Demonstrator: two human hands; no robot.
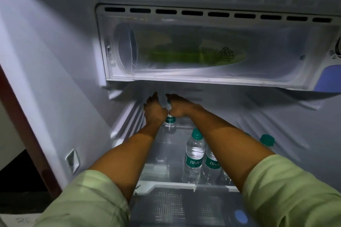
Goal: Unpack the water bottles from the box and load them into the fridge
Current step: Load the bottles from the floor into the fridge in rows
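A clear water bottle [170, 121] with a green label stands upright at the back of the glass shelf [164, 155]. Three more bottles [194, 155], green-capped, stand together near the shelf's front edge, toward its right side.

My head view is dim and bluish. I see the brightest patch on the fridge's left wall [55, 46] around nine o'clock; the corners fall into shadow. Wide-angle bending curves the edges, and the freezer flap [184, 48] looks hazy with soft blur.

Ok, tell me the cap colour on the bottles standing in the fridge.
Green caps, clearest in the head view.
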